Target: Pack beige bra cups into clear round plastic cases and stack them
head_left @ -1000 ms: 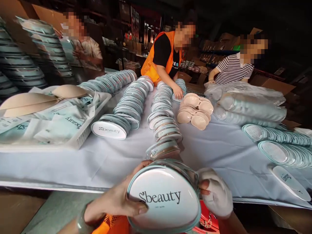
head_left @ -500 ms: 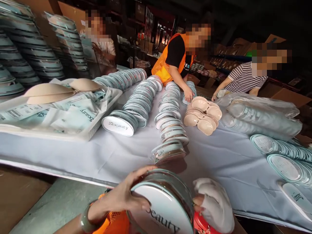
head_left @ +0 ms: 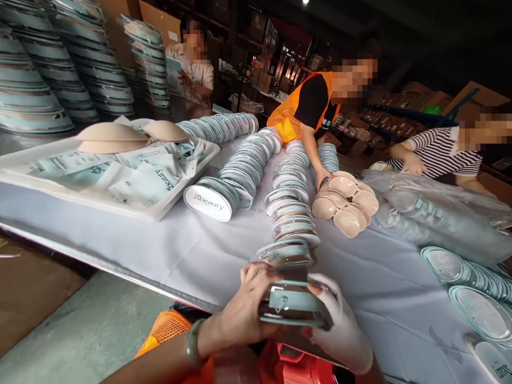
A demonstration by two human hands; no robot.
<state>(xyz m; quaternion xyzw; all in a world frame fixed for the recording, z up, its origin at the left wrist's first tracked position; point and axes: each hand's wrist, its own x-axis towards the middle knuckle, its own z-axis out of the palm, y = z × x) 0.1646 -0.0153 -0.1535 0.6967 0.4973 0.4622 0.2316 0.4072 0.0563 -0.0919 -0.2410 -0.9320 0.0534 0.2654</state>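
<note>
A dim storeroom of cardboard boxes holds a long table [head_left: 192, 250] under a pale cloth, with three other people at its far side. Rows of round pale-blue cases [head_left: 244, 165] lie overlapped along it, beside a white tray [head_left: 132, 205] of printed pouches and a heap of beige cups [head_left: 346, 200]. At the near edge, the left hand [head_left: 244, 312] and the white-gloved right hand [head_left: 340, 330] clamp one case [head_left: 294, 305] between them, edge-on, its small clasp facing the camera.
</note>
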